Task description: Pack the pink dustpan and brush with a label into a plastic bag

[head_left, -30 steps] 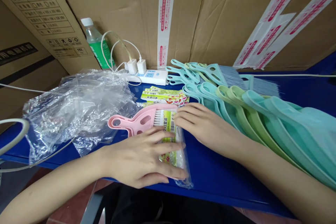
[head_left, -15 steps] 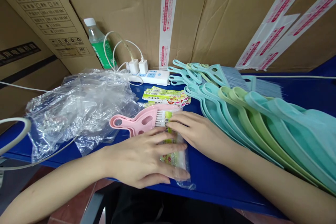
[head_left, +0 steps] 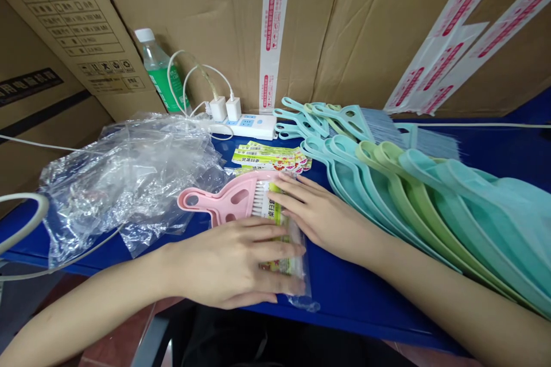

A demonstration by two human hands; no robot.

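Note:
A pink brush and dustpan set (head_left: 235, 202) lies in a clear plastic bag (head_left: 306, 292) at the table's front edge, its handles to the left. A yellow-green printed label (head_left: 275, 212) shows through the bag across the white bristles. My left hand (head_left: 235, 261) rests flat over the lower part of the set, fingers stretched out to the right and slightly spread. From the right, my right hand (head_left: 318, 212) lies on the upper part of the label, fingers extended over it. Part of the dustpan is hidden beneath both hands.
Clear plastic bags (head_left: 138, 172) are heaped at left. Behind the set lie printed labels (head_left: 271, 155) and a power strip (head_left: 253, 124). Turquoise and green dustpans (head_left: 413, 195) line the right, with brushes (head_left: 344, 120) behind. A bottle (head_left: 161, 74) stands by the cardboard boxes (head_left: 206, 6).
My left hand has shifted slightly left and down over the bag. My right fingers have moved a little along the label, showing more of its print.

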